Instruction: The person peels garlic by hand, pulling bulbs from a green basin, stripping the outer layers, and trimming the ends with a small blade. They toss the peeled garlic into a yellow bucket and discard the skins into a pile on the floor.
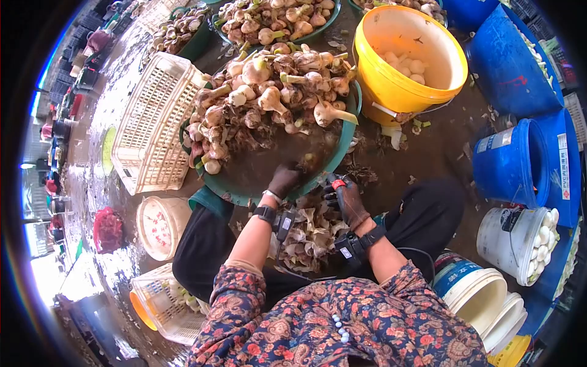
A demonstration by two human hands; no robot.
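My left hand (286, 180), in a dark glove, reaches over the near rim of a green basin (350, 137). Its fingers are bent around a brownish garlic bulb (310, 161) low inside the basin. Just right of the rim is my right hand (347, 200), also gloved, with the fingers curled and a red piece showing near the fingertips. I cannot tell what this hand holds. Heaped garlic bulbs (269, 98) with cut stems and roots fill the far part of the basin. Below both hands, between my legs, lies a pile of papery garlic skins (309, 238).
A yellow bucket (397, 85) with peeled white bulbs stands beyond the basin. White crates (153, 122) are at left, beside a white tub (162, 226). Blue buckets (504, 162) and a white bucket (504, 238) full of bulbs line the right. More heaped basins (278, 40) stand behind.
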